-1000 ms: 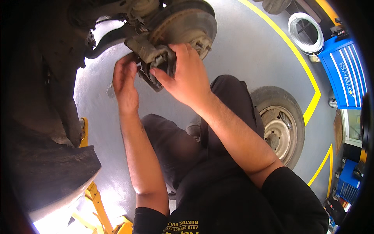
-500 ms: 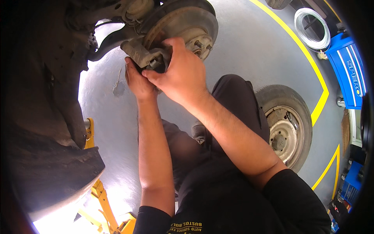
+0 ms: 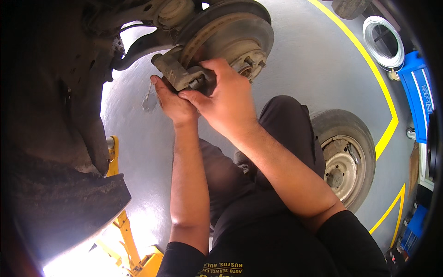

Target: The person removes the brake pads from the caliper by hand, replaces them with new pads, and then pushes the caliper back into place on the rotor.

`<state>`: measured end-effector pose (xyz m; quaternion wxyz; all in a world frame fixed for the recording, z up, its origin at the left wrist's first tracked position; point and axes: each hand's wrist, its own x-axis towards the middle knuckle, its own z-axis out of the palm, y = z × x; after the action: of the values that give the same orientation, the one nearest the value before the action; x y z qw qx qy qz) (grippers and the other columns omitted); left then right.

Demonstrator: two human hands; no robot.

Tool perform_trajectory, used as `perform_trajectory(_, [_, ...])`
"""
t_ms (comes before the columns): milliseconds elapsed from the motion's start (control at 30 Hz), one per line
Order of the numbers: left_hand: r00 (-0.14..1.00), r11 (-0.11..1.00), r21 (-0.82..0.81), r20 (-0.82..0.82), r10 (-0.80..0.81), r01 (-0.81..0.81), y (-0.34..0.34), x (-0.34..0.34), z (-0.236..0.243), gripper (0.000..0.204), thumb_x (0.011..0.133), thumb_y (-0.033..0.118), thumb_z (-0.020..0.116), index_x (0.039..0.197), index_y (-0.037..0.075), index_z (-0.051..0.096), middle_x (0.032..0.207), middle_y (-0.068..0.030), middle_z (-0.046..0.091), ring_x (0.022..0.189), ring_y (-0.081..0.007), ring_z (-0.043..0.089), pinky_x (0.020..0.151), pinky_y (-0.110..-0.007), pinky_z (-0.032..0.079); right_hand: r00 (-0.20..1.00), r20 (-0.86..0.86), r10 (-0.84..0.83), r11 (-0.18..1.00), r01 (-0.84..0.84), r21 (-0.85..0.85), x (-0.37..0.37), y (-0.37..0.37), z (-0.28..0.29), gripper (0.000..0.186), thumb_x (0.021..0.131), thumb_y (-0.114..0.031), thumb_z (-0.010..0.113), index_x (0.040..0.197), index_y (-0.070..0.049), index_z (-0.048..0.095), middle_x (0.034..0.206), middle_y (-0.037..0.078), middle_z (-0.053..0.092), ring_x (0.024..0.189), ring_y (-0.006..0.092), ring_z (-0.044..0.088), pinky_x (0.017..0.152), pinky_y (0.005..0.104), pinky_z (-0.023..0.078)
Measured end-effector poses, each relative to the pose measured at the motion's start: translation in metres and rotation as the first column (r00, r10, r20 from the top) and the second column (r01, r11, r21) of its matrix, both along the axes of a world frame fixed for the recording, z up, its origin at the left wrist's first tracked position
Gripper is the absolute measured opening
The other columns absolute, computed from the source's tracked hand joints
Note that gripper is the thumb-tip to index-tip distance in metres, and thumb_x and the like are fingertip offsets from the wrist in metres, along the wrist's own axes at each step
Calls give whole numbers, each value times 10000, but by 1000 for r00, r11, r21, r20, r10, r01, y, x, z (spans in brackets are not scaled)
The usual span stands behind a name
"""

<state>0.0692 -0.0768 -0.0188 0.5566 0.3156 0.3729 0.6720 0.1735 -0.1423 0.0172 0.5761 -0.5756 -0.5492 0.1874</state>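
Observation:
Both my hands are on a dull metal brake caliper (image 3: 177, 71) at the near edge of the brake disc (image 3: 226, 34). My left hand (image 3: 173, 102) cups it from below and the left, its thumb or finger tip showing beside the casting. My right hand (image 3: 230, 94) wraps its right side, thumb toward the near end, fingers over the top. Parts of the fingers are hidden behind the caliper. Right of my right hand is the wheel hub (image 3: 249, 64) with its studs bare.
A removed wheel (image 3: 346, 157) lies on the grey floor at my right. The dark fender (image 3: 69, 203) hangs at the left, near a yellow jack stand (image 3: 124, 231). A blue tool cabinet (image 3: 415, 92) and a wire coil (image 3: 383, 41) stand at the far right.
The view has shifted, so the scene sits slightly lower and further right. Both hands remain on the caliper, with little visible change in their hold.

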Motion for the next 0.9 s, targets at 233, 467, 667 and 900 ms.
perform_trajectory(233, [991,991,-8,-19,132,-132,-5,9,0,862,1052,673,203,1225,-66,612,1192,-182,674,1087,-290,649,994,-400,505,1000,-9,26,998,-26,-53,7,-1,2,567,728,-231,927,1129,7,605,874,184,725,761,312,739,672,373,577])
perform_trajectory(467, [986,984,64,-3,168,-167,-4,14,0,908,1025,721,232,1182,-85,619,1135,-190,689,1059,-288,665,964,-398,533,975,82,207,975,-199,-99,35,4,-2,462,757,-174,870,1117,-25,623,967,182,737,854,341,734,699,430,579])
perform_trajectory(667, [990,991,9,41,134,-134,-4,17,5,849,1050,679,233,1215,-73,591,1167,-185,676,1062,-290,665,967,-398,542,978,114,173,978,-185,99,27,7,-12,437,782,-179,851,1113,-18,615,967,184,730,850,359,727,708,424,580])
perform_trajectory(900, [996,995,96,88,-24,15,-3,10,1,825,1053,685,272,1256,-61,561,1194,-162,664,1049,-251,670,943,-372,556,969,198,148,988,-154,13,20,6,-1,503,792,-208,839,1142,13,552,881,213,700,814,391,721,700,441,584])
